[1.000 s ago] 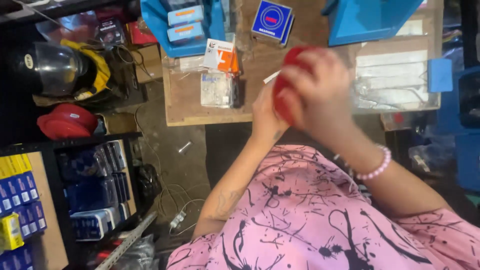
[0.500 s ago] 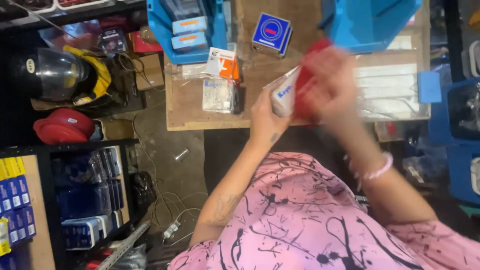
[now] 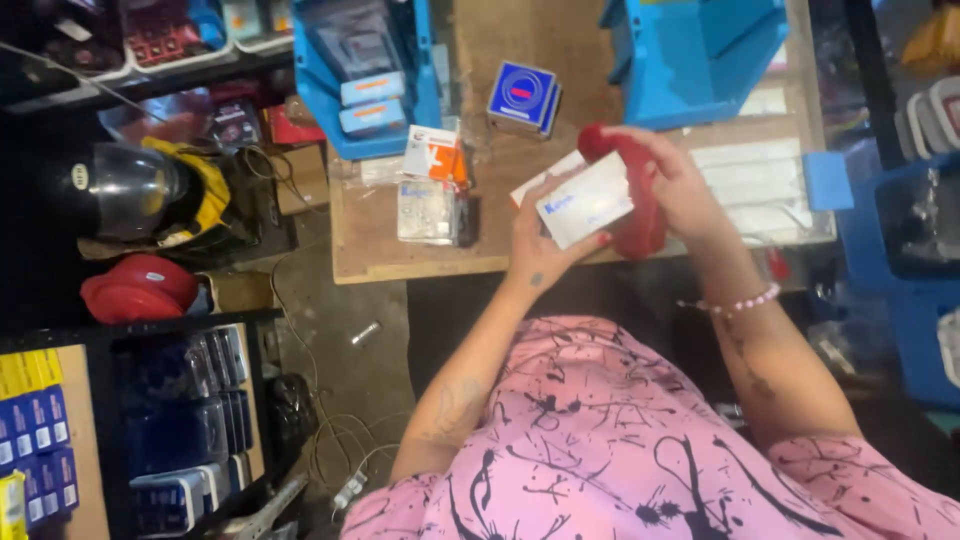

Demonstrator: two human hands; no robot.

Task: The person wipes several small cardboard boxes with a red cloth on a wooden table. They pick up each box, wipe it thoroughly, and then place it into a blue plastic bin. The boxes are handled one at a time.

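1. The left hand [image 3: 545, 240] grasps a flat white rectangular carton with a small blue mark [image 3: 583, 208], fingers clenched along its lower edge.
2. The white carton is held tilted above the near edge of the wooden counter [image 3: 370, 250], roughly at its middle; a second white edge shows just behind it.
3. The right hand [image 3: 680, 185] is closed around a red elongated plastic tool [image 3: 632, 195], which touches the right end of the white carton.
4. A blue square box with a red-and-white round emblem [image 3: 522, 96] lies on the counter, towards the far edge, just beyond the hands.
5. A white and orange small carton [image 3: 436, 153] stands near the left edge of the counter; a clear plastic packet [image 3: 427, 211] lies just in front of it.
6. A blue plastic bin [image 3: 365, 75] at the far left corner holds two pale blue boxes with orange stripes.
7. A second blue plastic bin [image 3: 700, 50] sits at the far right.
8. Flat clear-wrapped white packs [image 3: 760, 190] lie along the right edge of the counter.
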